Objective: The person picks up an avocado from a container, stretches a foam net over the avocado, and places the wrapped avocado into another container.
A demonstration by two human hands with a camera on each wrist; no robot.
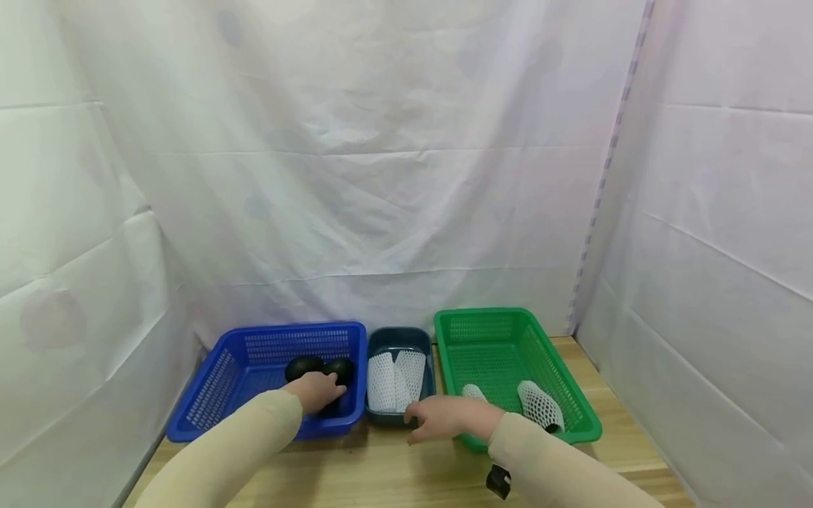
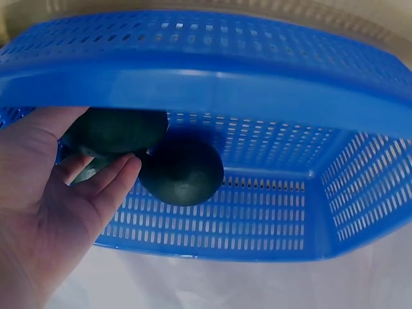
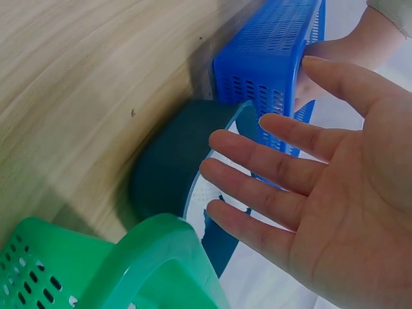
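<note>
Gripping smooth, dark-green, rounded fruit (image 2: 121,132): left fingers (image 2: 114,185), curled; right fingers (image 3: 257,193) spread apart.

Both forearms reach from the near side toward the far side, converging slightly, in pale sleeves (image 1: 235,444) that leave the hands bare. The left hand (image 1: 314,391) points far and to the right, palm turned down, its fingers (image 2: 116,183) bent together and the thumb partly hidden. The right hand (image 1: 438,416) points left, its fingers loosely extended and slightly spread.
</note>
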